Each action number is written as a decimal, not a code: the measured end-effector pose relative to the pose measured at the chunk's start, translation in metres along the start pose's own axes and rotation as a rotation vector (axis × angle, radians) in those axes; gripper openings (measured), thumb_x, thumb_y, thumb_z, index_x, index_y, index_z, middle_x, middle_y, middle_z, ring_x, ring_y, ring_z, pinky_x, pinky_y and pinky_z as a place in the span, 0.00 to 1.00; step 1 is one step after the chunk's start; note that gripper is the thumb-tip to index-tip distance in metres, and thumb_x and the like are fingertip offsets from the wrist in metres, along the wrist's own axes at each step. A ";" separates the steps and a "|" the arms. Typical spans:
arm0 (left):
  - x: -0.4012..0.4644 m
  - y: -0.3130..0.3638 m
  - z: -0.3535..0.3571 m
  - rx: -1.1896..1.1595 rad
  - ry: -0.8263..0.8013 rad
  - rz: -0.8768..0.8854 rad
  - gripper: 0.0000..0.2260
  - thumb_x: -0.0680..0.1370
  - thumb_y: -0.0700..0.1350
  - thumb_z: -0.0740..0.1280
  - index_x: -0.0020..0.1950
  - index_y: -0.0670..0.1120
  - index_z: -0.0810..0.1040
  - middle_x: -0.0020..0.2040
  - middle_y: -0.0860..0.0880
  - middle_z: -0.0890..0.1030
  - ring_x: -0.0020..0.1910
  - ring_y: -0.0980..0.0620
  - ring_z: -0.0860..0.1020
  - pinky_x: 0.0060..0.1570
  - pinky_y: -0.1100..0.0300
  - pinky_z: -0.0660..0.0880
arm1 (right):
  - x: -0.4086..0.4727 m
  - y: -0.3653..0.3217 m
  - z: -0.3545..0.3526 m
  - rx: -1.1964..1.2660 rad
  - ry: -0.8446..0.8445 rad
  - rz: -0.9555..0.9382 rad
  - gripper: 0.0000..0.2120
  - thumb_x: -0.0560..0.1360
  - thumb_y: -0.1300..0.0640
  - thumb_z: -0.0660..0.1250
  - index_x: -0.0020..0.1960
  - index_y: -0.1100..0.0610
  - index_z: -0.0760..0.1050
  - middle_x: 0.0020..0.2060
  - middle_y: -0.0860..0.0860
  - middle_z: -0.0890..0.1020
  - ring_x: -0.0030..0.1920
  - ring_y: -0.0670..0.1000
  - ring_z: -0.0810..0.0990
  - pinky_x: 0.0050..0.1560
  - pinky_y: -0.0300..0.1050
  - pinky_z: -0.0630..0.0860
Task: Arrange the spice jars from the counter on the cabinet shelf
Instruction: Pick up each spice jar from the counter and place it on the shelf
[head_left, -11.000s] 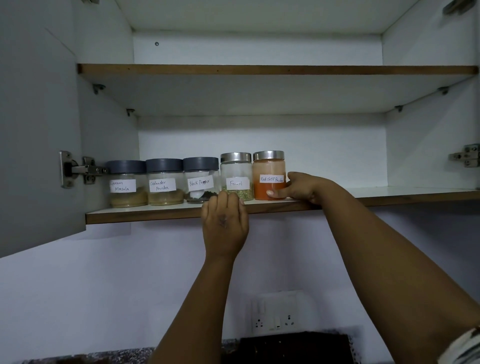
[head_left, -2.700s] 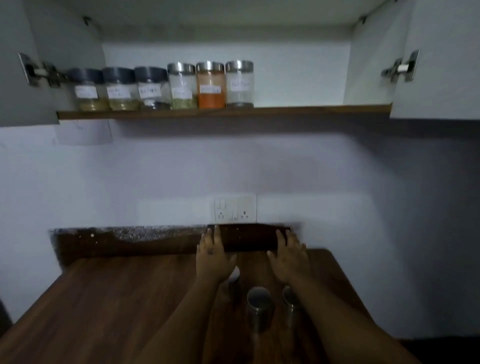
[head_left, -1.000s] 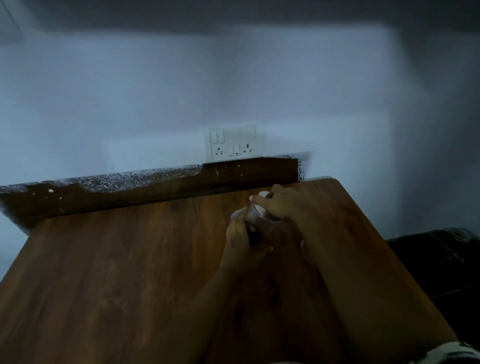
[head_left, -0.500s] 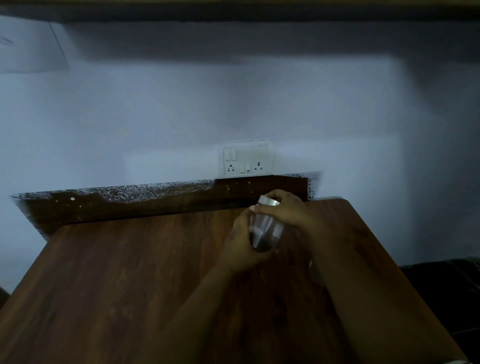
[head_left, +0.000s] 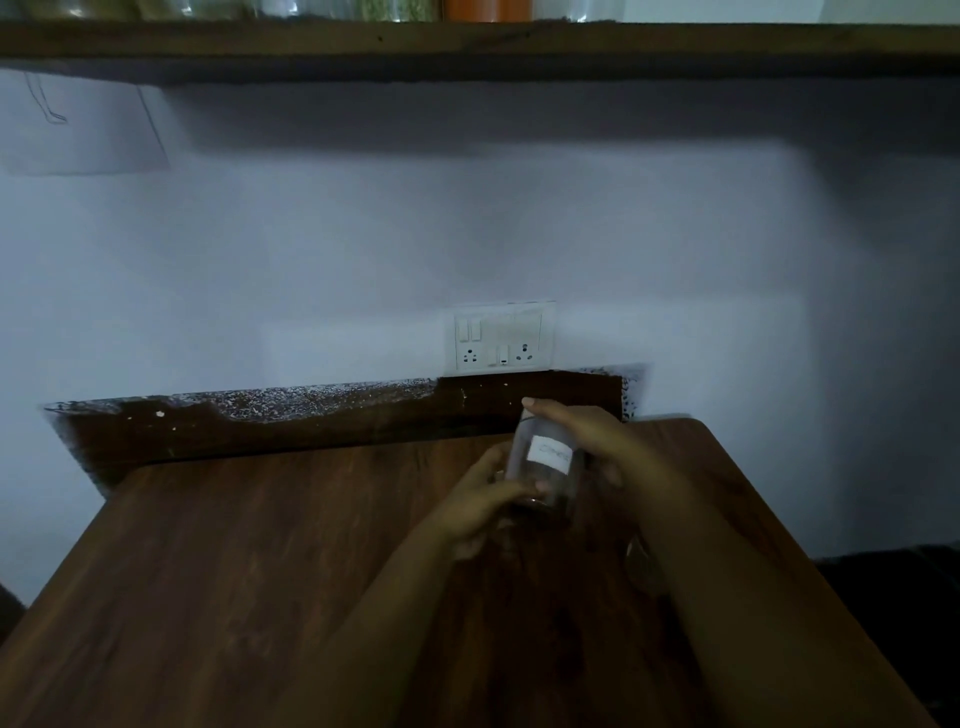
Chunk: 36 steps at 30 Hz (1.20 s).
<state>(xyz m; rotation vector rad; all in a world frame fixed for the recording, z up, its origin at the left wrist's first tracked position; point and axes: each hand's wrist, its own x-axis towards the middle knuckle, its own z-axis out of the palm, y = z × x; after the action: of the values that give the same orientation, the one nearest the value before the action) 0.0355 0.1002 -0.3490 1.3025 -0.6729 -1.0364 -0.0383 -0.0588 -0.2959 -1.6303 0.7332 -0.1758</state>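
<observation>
Both hands hold 1 clear glass spice jar with a white paper label above the brown wooden counter. The left hand curls its fingers round the jar's lower side; the right hand grips over its top and far side. Half a second ago the jar sat lower and its silver lid showed; now it is raised, tilted, with the label facing the camera. The view has lifted too: the dark wooden cabinet shelf edge has come into sight above the white wall socket.
</observation>
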 end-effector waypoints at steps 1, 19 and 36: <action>-0.001 0.000 -0.002 -0.066 -0.037 -0.013 0.34 0.64 0.49 0.77 0.68 0.51 0.70 0.64 0.42 0.76 0.59 0.42 0.80 0.53 0.49 0.79 | -0.003 -0.003 -0.003 0.070 -0.058 -0.005 0.21 0.59 0.37 0.77 0.41 0.52 0.86 0.39 0.53 0.87 0.41 0.53 0.85 0.47 0.49 0.80; -0.009 0.013 0.009 0.043 -0.070 0.008 0.38 0.63 0.49 0.78 0.70 0.55 0.66 0.67 0.45 0.74 0.64 0.43 0.75 0.56 0.49 0.78 | -0.019 -0.011 -0.001 0.279 -0.131 -0.104 0.14 0.69 0.45 0.74 0.48 0.55 0.82 0.38 0.53 0.85 0.39 0.52 0.84 0.38 0.43 0.78; -0.010 0.020 0.015 0.039 0.061 0.137 0.48 0.60 0.49 0.80 0.75 0.56 0.59 0.63 0.49 0.76 0.62 0.47 0.77 0.60 0.50 0.77 | -0.032 -0.019 -0.006 0.308 -0.202 -0.194 0.25 0.70 0.40 0.69 0.59 0.55 0.78 0.54 0.56 0.82 0.54 0.56 0.81 0.54 0.55 0.78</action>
<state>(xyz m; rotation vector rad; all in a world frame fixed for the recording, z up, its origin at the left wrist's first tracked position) 0.0229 0.1020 -0.3258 1.2978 -0.7282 -0.8735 -0.0594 -0.0457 -0.2677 -1.3975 0.3718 -0.2465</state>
